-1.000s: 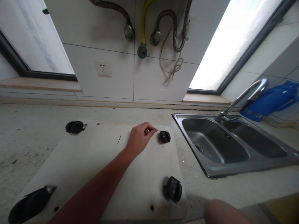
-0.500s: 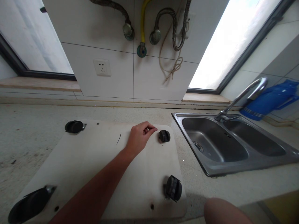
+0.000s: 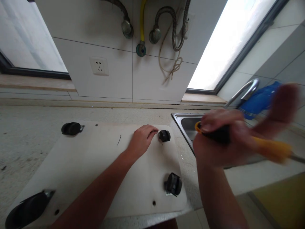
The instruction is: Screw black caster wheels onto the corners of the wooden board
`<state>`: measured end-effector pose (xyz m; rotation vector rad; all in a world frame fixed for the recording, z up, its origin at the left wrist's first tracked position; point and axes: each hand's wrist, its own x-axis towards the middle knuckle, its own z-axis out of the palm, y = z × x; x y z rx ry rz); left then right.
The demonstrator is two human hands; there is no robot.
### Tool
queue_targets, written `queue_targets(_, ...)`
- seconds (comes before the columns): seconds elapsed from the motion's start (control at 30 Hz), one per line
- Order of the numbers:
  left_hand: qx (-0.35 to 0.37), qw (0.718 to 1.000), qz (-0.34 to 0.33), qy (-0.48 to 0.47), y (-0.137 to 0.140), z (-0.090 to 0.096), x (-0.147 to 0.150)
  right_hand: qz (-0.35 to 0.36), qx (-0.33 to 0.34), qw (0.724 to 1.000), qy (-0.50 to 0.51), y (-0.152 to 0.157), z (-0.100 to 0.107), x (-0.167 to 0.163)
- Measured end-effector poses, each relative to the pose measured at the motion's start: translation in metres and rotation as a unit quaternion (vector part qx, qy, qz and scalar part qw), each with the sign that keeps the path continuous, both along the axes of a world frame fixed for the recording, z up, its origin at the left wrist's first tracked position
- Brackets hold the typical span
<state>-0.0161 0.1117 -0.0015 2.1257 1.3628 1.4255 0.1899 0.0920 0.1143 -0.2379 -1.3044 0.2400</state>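
Observation:
My left hand [image 3: 141,139] is closed in a pinch beside the black caster [image 3: 165,135] at the far right corner of a pale board [image 3: 95,171]. Whatever sits between its fingertips is too small to make out. On the right, my right hand [image 3: 226,136], smeared by motion, grips a screwdriver [image 3: 273,149] with a yellow and black handle. Its shaft points right, away from the board. Another black caster [image 3: 173,184] stands at the near right corner. Two more casters, a far left one [image 3: 71,128] and a near left one [image 3: 30,208], sit on the board.
A thin dark piece [image 3: 119,140] lies on the board. A steel sink [image 3: 177,122] is set into the counter on the right, partly hidden by my right hand, with a faucet [image 3: 245,90] and a blue flask [image 3: 258,100] behind. A tiled wall with pipes rises behind.
My right hand has risen into view at the right with the screwdriver in it. My left hand keeps its pinch by the far right caster. The view has shifted slightly.

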Motion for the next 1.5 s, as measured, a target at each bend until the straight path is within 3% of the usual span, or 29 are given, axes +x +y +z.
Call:
queue_targets(0.03, -0.003, 1.000, -0.004, 0.007, -0.001, 0.000, 0.000, 0.007, -0.012, 0.999, 0.030, 0.016, -0.009, -0.009)
queue_targets(0.17, -0.019, 0.999, -0.016, 0.032, -0.002, -0.002, 0.000, 0.012, -0.214, 0.976, 0.026, 0.070, -0.070, -0.018)
queue_targets(0.27, -0.028, 0.998, -0.022, 0.057, -0.002, -0.003, -0.001, 0.003, -0.306, 0.952, 0.027, 0.085, -0.113, -0.009)
queue_targets(0.37, -0.036, 0.996, -0.016, 0.086, -0.002, -0.003, 0.000, 0.008, -0.355, 0.934, 0.019, 0.090, -0.133, -0.004)
queue_targets(0.63, -0.045, 0.986, 0.027, 0.156, -0.010, 0.000, 0.006, -0.008, -0.399, 0.913, 0.089, 0.101, -0.143, -0.001)
queue_targets(0.8, 0.024, 0.965, 0.054, 0.255, -0.012, -0.003, 0.007, 0.003, -0.422, 0.899, 0.119, 0.103, -0.145, -0.002)
queue_targets(1.0, 0.110, 0.944, 0.067, 0.303, -0.011, -0.007, 0.009, 0.014, -0.434, 0.888, 0.152, 0.107, -0.144, -0.002)
queue_targets(1.2, 0.125, 0.949, 0.067, 0.281, -0.010, -0.012, 0.009, 0.021, -0.443, 0.880, 0.169, 0.109, -0.146, -0.001)
queue_targets(1.5, 0.185, 0.910, 0.064, 0.366, -0.018, 0.004, 0.014, 0.027, -0.448, 0.876, 0.178, 0.109, -0.144, -0.001)
